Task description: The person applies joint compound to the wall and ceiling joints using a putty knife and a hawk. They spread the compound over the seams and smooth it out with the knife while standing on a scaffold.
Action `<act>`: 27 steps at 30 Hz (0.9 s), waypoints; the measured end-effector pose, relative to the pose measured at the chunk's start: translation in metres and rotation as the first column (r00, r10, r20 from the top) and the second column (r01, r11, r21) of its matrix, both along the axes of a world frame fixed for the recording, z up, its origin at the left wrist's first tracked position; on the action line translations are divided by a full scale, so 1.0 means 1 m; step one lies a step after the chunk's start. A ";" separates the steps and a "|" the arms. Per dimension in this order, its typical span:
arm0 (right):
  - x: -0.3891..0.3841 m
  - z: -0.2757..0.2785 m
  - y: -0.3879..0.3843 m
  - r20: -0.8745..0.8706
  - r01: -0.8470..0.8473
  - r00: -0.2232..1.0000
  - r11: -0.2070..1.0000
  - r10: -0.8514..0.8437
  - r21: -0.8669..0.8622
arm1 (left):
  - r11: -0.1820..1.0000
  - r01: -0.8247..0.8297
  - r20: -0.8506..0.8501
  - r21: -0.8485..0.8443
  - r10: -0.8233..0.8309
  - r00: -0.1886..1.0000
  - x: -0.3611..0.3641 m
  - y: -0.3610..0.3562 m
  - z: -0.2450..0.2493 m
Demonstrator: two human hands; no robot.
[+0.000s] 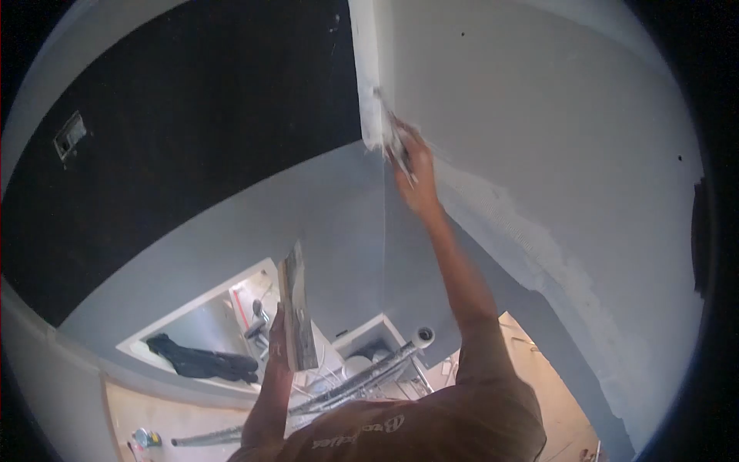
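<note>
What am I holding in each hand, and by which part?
Right hand: putty knife, by its handle, blade at the wall corner. Left hand: wide trowel, by its lower side.

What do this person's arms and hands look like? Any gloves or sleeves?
No gloves: the left hand and right hand are bare, and so are both forearms. A short sleeve of a rust-orange T-shirt covers the right upper arm; the shirt carries white lettering. No watch or wristband shows.

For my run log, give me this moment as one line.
right hand: presses taping knife on wall corner | left hand: holds broad knife lower down, away from the wall
</note>
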State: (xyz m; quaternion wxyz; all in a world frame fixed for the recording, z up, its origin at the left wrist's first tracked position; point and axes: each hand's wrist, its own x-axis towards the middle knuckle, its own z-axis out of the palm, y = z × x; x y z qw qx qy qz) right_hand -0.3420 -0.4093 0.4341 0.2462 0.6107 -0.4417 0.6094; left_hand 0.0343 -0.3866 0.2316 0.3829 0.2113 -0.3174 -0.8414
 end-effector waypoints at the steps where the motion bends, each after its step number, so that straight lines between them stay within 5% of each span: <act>1: -0.007 0.029 -0.022 -0.054 0.048 0.997 0.998 -0.051 -0.047 | 0.989 -0.144 0.111 0.041 0.139 0.984 0.000 0.004 0.006; 2: -0.014 0.055 -0.041 -0.104 0.093 0.989 0.991 -0.103 -0.093 | 0.954 -0.293 0.225 0.067 0.271 0.936 0.003 0.006 0.005; 5: -0.051 0.121 -0.114 -0.171 0.213 0.954 0.959 -0.245 -0.186 | 0.959 -0.282 0.152 0.033 0.274 0.950 0.045 -0.018 -0.053; 9: -0.070 0.172 -0.163 -0.168 0.319 0.913 0.908 -0.371 -0.273 | 0.881 -0.437 0.186 -0.183 0.467 0.864 0.065 -0.004 -0.041; 13: -0.086 0.196 -0.196 -0.158 0.408 0.880 0.882 -0.449 -0.234 | 0.900 -0.436 0.174 0.012 0.428 0.887 0.096 0.006 -0.043; 18: -0.079 0.176 -0.199 -0.143 0.457 0.864 0.871 -0.483 -0.179 | 0.887 -0.445 0.100 0.121 0.435 0.895 0.106 0.016 -0.046; 19: -0.076 0.165 -0.196 -0.136 0.461 0.868 0.876 -0.478 -0.141 | 0.822 -0.565 0.199 0.078 0.542 0.816 0.103 0.017 -0.050; 22: -0.076 0.118 -0.194 -0.170 0.463 0.859 0.875 -0.483 -0.144 | 0.893 -0.435 0.019 0.115 0.436 0.900 0.122 0.008 -0.084; 27: -0.068 0.046 -0.170 -0.141 0.390 0.907 0.918 -0.397 -0.071 | 0.884 -0.443 0.065 0.149 0.439 0.896 0.119 0.014 -0.086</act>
